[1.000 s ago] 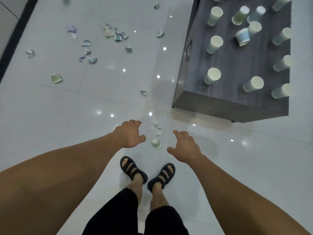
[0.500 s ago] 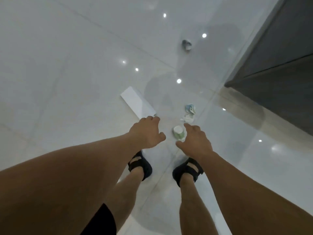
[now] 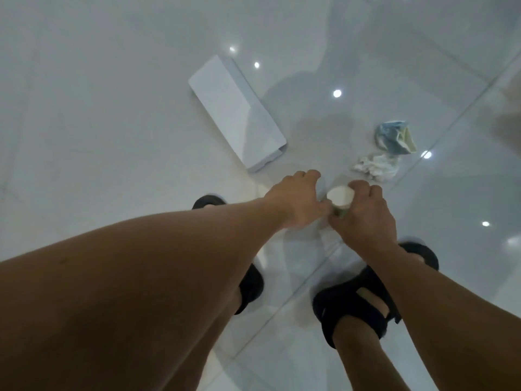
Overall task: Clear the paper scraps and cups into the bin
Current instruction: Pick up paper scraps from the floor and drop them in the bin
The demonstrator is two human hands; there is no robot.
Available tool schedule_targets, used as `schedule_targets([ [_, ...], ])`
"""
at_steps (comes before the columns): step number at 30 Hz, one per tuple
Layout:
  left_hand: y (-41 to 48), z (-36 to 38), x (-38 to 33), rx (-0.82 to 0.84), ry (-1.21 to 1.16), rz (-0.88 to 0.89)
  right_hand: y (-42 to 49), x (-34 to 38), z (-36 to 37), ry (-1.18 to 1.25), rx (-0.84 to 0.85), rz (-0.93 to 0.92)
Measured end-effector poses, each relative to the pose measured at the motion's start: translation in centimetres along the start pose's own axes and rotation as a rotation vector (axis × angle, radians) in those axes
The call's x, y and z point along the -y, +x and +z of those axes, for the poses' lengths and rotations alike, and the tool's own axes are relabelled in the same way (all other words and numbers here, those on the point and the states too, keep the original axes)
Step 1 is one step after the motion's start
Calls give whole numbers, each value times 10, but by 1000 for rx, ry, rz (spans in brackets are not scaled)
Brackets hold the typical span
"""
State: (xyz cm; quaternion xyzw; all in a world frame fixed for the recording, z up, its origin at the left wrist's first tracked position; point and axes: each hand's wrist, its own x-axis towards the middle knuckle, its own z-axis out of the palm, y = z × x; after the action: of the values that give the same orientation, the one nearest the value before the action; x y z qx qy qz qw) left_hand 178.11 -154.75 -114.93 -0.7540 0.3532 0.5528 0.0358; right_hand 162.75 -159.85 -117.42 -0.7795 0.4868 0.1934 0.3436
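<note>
The right hand (image 3: 363, 218) has closed on the small paper cup (image 3: 340, 196) that stood on the floor just ahead of its fingertips half a second ago, and the left hand (image 3: 296, 204) has drawn in beside it. The view has also dropped closer to the floor (image 3: 112, 108), so the dark bench seen earlier is out of sight.

The right hand's fingers (image 3: 362, 187) curl over the far side of the cup and grip it, with the thumb low on the near side. The cup is tilted, its white mouth turned up and to the left, and its pale green wall shows between the two hands. Whether its base touches the tiles cannot be told.

The left hand's fingers (image 3: 308, 176) are loosely curled downward and hold nothing. Its thumb lies right against the cup, though whether it presses is unclear.

Just beyond the right hand lies a crumpled white paper scrap (image 3: 376, 166), and touching its far side is a crushed blue cup (image 3: 394, 136). A flat white box (image 3: 236, 114) lies beyond the left hand. Black sandals (image 3: 352, 309) stand on the glossy white tiles beneath both arms.
</note>
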Motion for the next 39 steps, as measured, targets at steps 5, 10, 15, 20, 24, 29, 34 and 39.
schedule_targets([
  [5, -23, -6, -16, 63, -327, 28, -23, 19, -31, 227, -28, -150],
  [10, -35, -32, -41, -74, -354, 71, -29, 19, -73, 299, 24, -183],
  [15, -17, -48, -32, -251, -273, -27, 7, -6, -79, -218, -11, -74],
  [20, 0, -24, -8, -261, -308, -74, 37, -14, -47, -308, 19, -50],
  [24, -3, -14, 5, -203, -333, -78, 43, -7, -37, -194, 52, -49],
  [29, -40, -52, 1, -228, -320, -41, 16, 28, -77, -119, 52, -66],
  [34, -119, -116, -9, -291, -353, -38, -33, 98, -157, -85, 24, -138],
  [39, -222, -203, -13, -378, -423, -36, -84, 196, -257, -103, -6, -220],
])
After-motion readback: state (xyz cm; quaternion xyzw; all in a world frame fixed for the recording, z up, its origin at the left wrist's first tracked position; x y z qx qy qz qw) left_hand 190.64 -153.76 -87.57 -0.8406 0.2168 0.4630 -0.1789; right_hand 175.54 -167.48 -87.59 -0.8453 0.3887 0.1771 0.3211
